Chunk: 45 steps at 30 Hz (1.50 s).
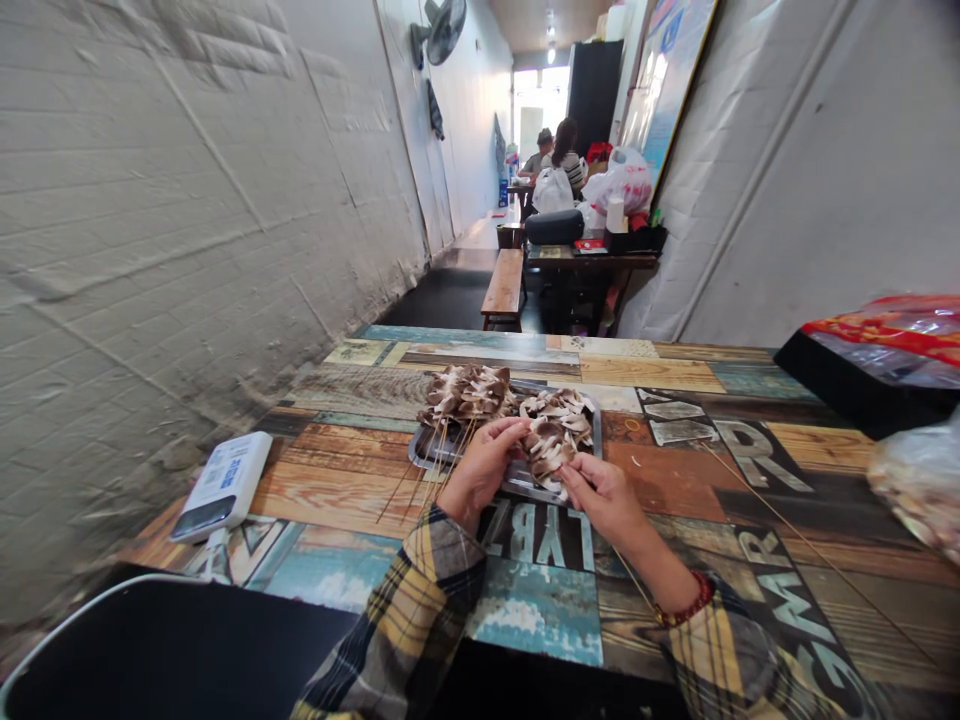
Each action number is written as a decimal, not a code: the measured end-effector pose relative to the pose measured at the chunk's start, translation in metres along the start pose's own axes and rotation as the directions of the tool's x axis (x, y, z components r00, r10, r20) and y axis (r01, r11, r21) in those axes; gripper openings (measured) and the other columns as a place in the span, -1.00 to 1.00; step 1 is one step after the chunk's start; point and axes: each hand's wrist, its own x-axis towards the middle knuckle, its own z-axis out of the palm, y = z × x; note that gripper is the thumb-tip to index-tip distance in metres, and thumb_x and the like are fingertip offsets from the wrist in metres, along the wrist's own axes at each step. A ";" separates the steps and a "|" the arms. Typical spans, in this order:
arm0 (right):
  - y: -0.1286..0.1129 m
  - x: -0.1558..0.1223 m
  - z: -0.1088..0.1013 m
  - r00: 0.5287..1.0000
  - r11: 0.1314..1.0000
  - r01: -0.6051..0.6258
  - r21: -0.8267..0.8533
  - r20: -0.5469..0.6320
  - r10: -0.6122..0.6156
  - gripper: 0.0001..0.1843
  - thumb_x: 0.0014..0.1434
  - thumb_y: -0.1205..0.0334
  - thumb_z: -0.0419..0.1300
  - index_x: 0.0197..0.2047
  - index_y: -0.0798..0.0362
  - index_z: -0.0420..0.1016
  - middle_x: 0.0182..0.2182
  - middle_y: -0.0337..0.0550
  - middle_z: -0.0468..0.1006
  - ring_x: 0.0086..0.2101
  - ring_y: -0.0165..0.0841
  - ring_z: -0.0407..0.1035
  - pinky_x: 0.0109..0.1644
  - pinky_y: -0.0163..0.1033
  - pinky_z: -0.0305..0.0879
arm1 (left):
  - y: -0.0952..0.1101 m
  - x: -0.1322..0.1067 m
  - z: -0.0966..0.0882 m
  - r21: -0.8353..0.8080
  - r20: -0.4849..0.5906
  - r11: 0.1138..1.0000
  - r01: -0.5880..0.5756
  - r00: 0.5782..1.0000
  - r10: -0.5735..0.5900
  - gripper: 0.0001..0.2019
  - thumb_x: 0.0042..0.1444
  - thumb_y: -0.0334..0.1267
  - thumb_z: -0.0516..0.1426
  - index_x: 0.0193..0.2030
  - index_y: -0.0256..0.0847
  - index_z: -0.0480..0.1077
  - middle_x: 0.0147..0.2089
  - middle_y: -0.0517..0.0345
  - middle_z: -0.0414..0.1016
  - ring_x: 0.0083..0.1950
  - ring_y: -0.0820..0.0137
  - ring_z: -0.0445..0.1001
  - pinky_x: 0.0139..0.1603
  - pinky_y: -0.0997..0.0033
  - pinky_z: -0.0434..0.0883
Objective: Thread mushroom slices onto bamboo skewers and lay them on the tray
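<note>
Over a clear plastic tray (pixel 598 425), my hands are close together at a clump of grey-brown oyster mushrooms (pixel 549 450). My left hand (pixel 480 465) pinches the clump's left edge between thumb and fingers. On its lower right, my right hand (pixel 604 492) has closed fingers. A thin bamboo skewer (pixel 630 570) slants out below my right palm; its upper part is hidden by the hand and mushrooms. Loose mushroom pieces (pixel 566 403) lie in the tray behind. To the left, several loaded mushroom skewers (pixel 469 390) rest with their bare sticks pointing toward me.
A white power bank (pixel 225 485) with a cable lies at left. One bare skewer (pixel 795 535) and a rubber band (pixel 632 425) are on the patterned table (pixel 352 470). At right stand a black box (pixel 847 375) and a plastic bag (pixel 922 480). Two people sit far back.
</note>
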 end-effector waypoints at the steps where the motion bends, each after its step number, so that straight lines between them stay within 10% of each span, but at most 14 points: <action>1: 0.000 0.000 0.000 1.000 1.000 -0.003 0.006 -0.002 0.003 -0.62 0.27 -0.02 0.01 -0.45 0.04 0.37 -0.71 -0.34 0.30 -0.64 -0.46 0.17 -0.53 -0.37 0.07 | -0.001 0.000 0.001 -0.004 0.008 1.000 0.004 1.000 -0.004 -0.65 -0.23 -0.07 0.36 -0.36 -0.30 0.54 -0.41 0.14 0.45 -0.42 0.52 0.33 -0.43 0.54 0.24; 21: -0.002 0.001 0.002 0.996 0.989 0.044 -0.145 -0.071 -0.055 -0.65 0.25 0.06 0.03 -0.52 0.03 0.31 -0.69 -0.32 0.30 -0.61 -0.44 0.20 -0.51 -0.36 0.07 | -0.007 -0.002 0.004 0.138 0.050 0.989 -0.050 0.998 0.044 -0.72 -0.21 -0.11 0.35 -0.54 -0.31 0.49 -0.53 0.23 0.35 -0.50 0.57 0.22 -0.46 0.55 0.16; 30: 0.009 0.005 -0.016 0.973 1.000 -0.015 0.005 -0.229 0.016 -0.63 0.24 0.00 0.04 -0.50 0.04 0.31 -0.68 -0.34 0.26 -0.62 -0.46 0.16 -0.51 -0.37 0.07 | -0.001 0.006 -0.006 0.197 -0.065 0.963 -0.186 0.977 0.202 -0.71 -0.06 -0.07 0.26 -0.27 -0.24 0.55 -0.42 0.17 0.46 -0.45 0.51 0.31 -0.38 0.51 0.24; 37: 0.016 0.009 -0.017 0.974 0.993 -0.030 0.114 -0.221 0.055 -0.57 0.21 -0.10 0.06 -0.51 0.05 0.32 -0.69 -0.34 0.26 -0.62 -0.47 0.15 -0.54 -0.37 0.07 | -0.012 0.008 -0.008 0.749 0.141 0.548 -0.372 0.898 0.417 -0.91 -0.01 -0.35 0.20 -0.38 -0.19 0.55 -0.38 0.08 0.46 -0.30 0.35 0.36 -0.22 0.39 0.24; 45: 0.020 0.010 -0.014 0.978 0.994 -0.024 0.108 -0.205 0.046 -0.61 0.23 -0.04 0.07 -0.47 0.08 0.37 -0.69 -0.34 0.27 -0.62 -0.47 0.17 -0.52 -0.38 0.07 | -0.017 0.005 -0.004 0.879 0.374 0.165 -0.447 0.862 0.342 -0.83 -0.05 -0.45 0.17 -0.30 -0.17 0.50 -0.25 0.07 0.41 -0.15 0.29 0.36 -0.13 0.33 0.27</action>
